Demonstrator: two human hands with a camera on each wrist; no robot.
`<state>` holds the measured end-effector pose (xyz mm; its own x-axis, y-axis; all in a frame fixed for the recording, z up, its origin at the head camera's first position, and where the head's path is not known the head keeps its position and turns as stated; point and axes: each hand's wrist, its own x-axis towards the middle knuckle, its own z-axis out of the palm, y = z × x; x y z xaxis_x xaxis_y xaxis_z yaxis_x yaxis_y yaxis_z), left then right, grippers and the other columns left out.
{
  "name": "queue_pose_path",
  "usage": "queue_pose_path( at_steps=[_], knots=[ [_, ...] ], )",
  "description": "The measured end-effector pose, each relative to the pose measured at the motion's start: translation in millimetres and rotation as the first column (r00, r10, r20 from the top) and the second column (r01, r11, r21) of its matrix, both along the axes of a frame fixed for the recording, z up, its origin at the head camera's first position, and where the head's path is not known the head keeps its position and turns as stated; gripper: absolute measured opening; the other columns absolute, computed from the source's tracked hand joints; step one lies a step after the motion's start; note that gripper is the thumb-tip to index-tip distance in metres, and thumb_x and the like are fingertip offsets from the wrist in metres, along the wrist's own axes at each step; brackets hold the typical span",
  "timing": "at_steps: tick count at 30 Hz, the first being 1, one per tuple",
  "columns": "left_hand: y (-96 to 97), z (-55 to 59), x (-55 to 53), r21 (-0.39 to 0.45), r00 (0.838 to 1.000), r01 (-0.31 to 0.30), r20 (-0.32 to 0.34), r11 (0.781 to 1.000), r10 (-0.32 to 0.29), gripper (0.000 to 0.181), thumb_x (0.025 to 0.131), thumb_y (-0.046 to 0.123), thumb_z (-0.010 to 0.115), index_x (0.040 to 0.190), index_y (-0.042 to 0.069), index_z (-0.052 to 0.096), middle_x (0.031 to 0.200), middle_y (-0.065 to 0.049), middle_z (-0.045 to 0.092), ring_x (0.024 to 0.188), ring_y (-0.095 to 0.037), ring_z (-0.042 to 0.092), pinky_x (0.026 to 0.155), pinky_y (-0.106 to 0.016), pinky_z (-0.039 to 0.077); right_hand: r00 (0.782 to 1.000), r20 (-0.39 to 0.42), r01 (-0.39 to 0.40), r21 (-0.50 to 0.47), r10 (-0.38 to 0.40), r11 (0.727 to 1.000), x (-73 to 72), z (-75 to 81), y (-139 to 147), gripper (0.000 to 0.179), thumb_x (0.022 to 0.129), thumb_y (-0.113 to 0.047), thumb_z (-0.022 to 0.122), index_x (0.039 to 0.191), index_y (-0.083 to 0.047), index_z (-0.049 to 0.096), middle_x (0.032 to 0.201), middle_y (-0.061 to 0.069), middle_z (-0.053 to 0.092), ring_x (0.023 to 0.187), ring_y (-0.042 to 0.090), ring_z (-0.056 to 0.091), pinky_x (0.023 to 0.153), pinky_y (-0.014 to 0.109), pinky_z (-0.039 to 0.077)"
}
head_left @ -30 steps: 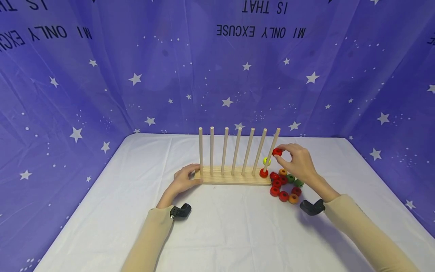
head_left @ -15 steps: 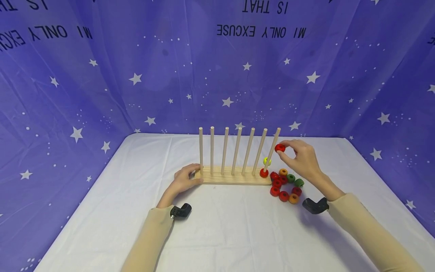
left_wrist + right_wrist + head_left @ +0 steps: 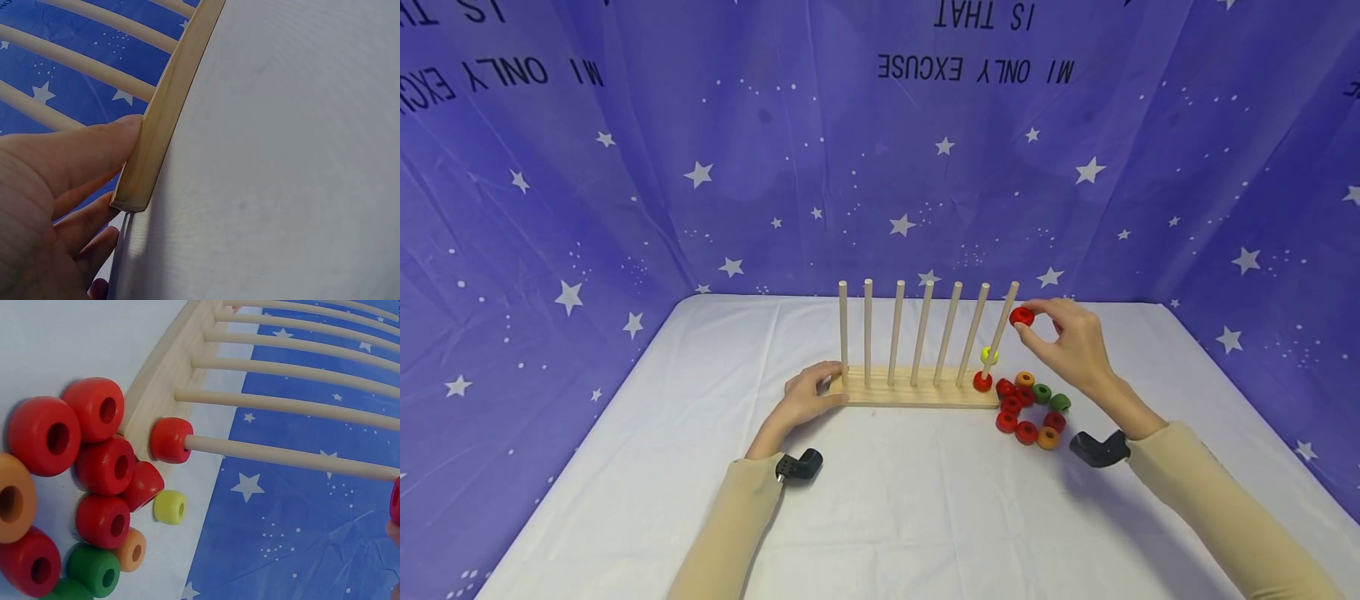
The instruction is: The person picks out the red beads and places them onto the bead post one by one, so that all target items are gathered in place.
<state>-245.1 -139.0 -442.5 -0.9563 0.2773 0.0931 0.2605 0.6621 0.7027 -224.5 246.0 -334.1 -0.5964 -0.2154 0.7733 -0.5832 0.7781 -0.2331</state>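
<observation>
Head view: Pale wooden rectangular base (image 3: 917, 399) on a white-cloth-covered tabletop (image 3: 925, 508), seven pale wooden round pegs (image 3: 896, 333) standing in it. Left hand (image 3: 805, 396) grips the base's left end. Right hand (image 3: 1073, 340) pinches a glossy red round bead (image 3: 1022, 317), aloft just beside the upper part of the rightmost peg; contact unclear. Threading judged early: one matching red bead (image 3: 982, 383) sits at that peg's foot; six pegs bare.

Left wrist view: thumb on the base's front edge, fingers behind; grip closed around the end.

Right wrist view: held bead barely in, at the frame edge; it is not on the peg. Loose count, agreeing with head view: six red beads (image 3: 45, 435), two orange beads (image 3: 130, 549), two green beads (image 3: 94, 570), one yellow bead (image 3: 169, 507). Eleven unthreaded on the tabletop, one in hand, one on: thirteen visible.
</observation>
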Motion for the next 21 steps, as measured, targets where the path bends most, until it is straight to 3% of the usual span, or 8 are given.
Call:
queue_pose_path(
  at_steps=[21],
  knots=[
    [-0.4, -0.3, -0.8, 0.001, 1.0, 0.004, -0.002, 1.0, -0.004, 0.052, 0.079, 0.024, 0.071, 0.127, 0.008, 0.057, 0.14, -0.014, 0.051, 0.13, -0.038, 0.046, 0.101, -0.058, 0.026, 0.996, -0.081, -0.032, -0.052, 0.027, 0.998, 0.1, 15.8, -2, 0.025, 0.072, -0.006, 0.073, 0.096, 0.0, 0.07, 0.08, 0.014, 0.071, 0.061, 0.01, 0.037, 0.057, 0.012, 0.024]
  ],
)
